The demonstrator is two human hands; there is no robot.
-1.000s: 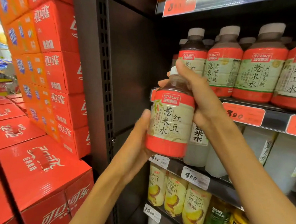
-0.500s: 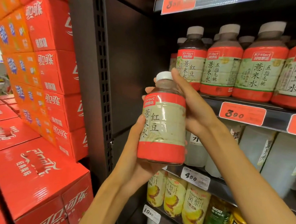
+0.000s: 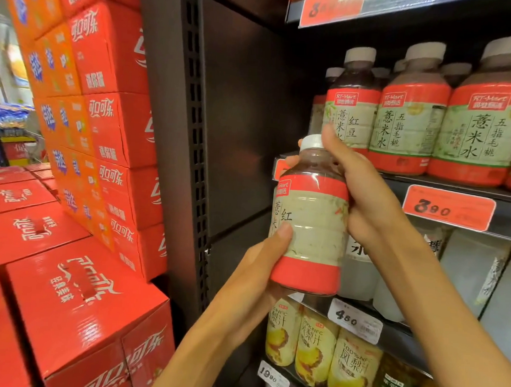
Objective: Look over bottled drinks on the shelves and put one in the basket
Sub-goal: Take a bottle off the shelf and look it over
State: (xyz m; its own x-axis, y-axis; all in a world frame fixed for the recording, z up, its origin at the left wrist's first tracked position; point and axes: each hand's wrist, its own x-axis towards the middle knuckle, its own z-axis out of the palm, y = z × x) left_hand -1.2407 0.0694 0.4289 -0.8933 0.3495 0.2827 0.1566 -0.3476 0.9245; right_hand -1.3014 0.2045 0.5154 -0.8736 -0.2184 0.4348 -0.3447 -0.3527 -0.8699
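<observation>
A bottle (image 3: 313,223) with a white cap, dark drink and a red and pale green label is held upright in front of the shelves. My right hand (image 3: 360,196) grips its neck and shoulder from the right, thumb up beside the cap. My left hand (image 3: 262,264) holds its lower body from the left, thumb pressed on the label. Behind it, similar bottles (image 3: 409,112) stand in a row on the shelf (image 3: 455,189). No basket is in view.
Red cola cartons (image 3: 74,290) are stacked at the left, with a taller wall of red and orange cartons (image 3: 105,105) behind. A dark shelf upright (image 3: 194,160) stands between them and the shelves. Pale bottles (image 3: 475,270) and yellow juice bottles (image 3: 314,353) fill the lower shelves.
The bottle has turned in my hands, so its printed front now faces further left. Both hands have kept their hold on it.
</observation>
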